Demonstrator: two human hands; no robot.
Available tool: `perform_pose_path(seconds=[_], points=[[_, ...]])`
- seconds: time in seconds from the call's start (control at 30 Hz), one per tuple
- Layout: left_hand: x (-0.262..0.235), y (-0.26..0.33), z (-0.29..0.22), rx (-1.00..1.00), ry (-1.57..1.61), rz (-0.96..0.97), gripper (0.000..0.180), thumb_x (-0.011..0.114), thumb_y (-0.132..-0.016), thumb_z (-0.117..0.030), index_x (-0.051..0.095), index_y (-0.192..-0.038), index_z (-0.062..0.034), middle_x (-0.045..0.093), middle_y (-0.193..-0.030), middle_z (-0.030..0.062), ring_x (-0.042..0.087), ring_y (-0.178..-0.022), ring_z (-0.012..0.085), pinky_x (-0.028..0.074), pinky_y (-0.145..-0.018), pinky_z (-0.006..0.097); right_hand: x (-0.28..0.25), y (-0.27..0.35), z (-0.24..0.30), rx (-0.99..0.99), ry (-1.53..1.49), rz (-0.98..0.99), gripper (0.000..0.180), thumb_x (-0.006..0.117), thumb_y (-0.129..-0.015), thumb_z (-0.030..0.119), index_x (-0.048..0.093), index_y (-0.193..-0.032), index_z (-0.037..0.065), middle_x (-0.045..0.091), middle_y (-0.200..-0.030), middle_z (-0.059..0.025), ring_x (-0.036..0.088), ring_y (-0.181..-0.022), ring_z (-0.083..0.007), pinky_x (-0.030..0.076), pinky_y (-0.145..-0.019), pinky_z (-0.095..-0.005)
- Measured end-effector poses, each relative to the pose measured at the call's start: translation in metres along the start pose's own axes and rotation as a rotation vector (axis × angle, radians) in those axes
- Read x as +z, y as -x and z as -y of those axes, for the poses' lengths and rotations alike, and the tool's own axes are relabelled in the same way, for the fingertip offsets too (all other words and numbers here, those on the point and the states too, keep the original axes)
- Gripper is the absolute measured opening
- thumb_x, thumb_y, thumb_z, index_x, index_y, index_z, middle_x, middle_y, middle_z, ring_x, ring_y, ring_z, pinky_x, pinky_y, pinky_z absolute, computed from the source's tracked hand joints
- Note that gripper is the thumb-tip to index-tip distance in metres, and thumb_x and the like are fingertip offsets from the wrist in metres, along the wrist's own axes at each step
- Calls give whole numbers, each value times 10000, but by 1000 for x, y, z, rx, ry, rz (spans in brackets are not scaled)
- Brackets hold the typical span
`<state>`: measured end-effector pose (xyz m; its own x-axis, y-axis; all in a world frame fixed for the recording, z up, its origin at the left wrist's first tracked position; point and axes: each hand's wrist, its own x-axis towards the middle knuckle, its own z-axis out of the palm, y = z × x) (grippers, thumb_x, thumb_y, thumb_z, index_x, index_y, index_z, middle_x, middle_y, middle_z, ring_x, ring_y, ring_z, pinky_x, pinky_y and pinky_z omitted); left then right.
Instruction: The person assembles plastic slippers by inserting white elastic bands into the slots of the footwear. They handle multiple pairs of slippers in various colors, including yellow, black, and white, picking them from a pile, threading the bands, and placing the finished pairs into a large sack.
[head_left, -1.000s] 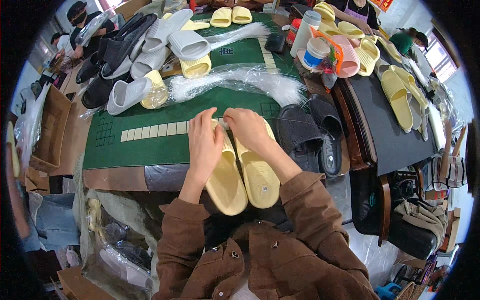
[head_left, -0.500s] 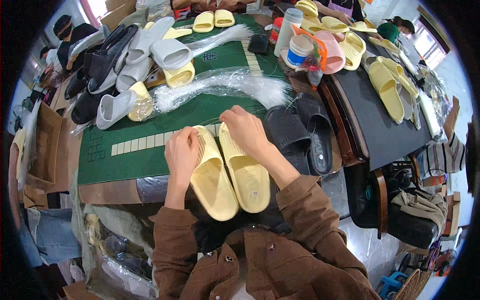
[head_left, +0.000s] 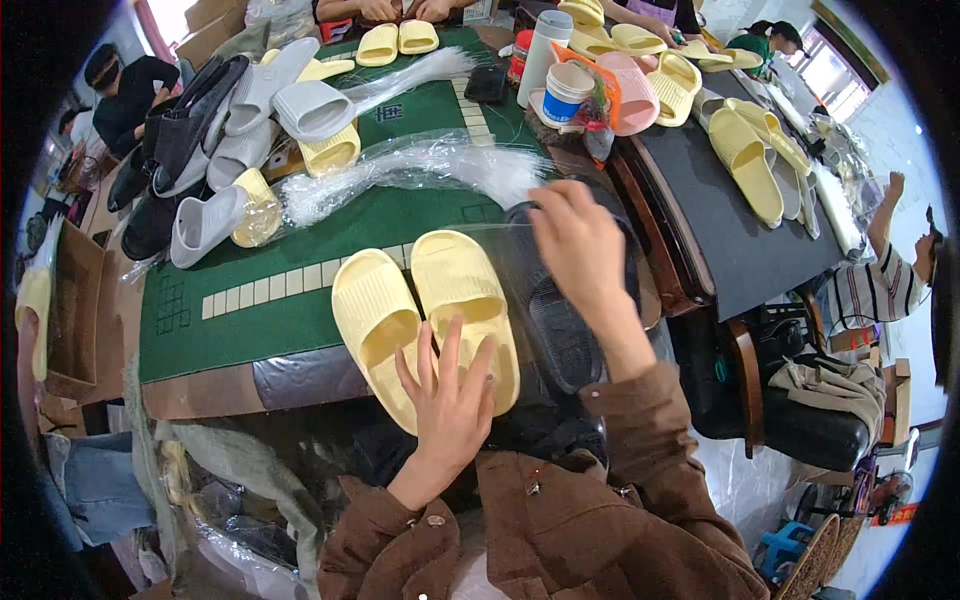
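Two pale yellow slides point(head_left: 425, 320) lie side by side at the near edge of the green mat point(head_left: 250, 320), toes pointing away from me. Two black slides point(head_left: 565, 310) lie just to their right. Past them: a heap of grey, black and yellow slides, and clear plastic bags point(head_left: 400, 175). Crowded workshop table. My left hand point(head_left: 450, 400), fingers spread wide, presses flat on the yellow pair's heels. My right hand point(head_left: 580, 245), loosely curled, pinches a clear film over the black pair.

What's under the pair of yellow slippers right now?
The yellow slippers lie on the green mat; their heels overhang its near edge, under the left hand. Beneath that is hidden.
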<state>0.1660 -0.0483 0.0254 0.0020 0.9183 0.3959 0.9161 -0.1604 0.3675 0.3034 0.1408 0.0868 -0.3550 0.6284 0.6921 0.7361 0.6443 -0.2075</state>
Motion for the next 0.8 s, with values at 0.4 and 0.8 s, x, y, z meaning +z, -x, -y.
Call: perform_pose_path(seconds=[0.4, 0.8], points=[[3, -19, 48, -33, -46, -31, 439, 569, -914, -219, 540, -1245, 68, 451, -1403, 192, 252, -1438, 366, 222, -1137, 563, -3, 70, -76, 459, -49, 358, 667, 715, -774, 223, 468, -1341, -27, 514, -1231, -218, 528, -1149, -422, 463, -931, -461], [-115, 42, 302, -860, 1044, -149, 521, 372, -1041, -402, 455, -1416, -50, 609, -1235, 97, 623, -1039, 146, 510, -876, 308, -3, 73, -61, 384, -161, 134, 377, 466, -677, -118, 491, -1047, -52, 488, -1050, -259, 471, -1012, -505, 412, -886, -476]])
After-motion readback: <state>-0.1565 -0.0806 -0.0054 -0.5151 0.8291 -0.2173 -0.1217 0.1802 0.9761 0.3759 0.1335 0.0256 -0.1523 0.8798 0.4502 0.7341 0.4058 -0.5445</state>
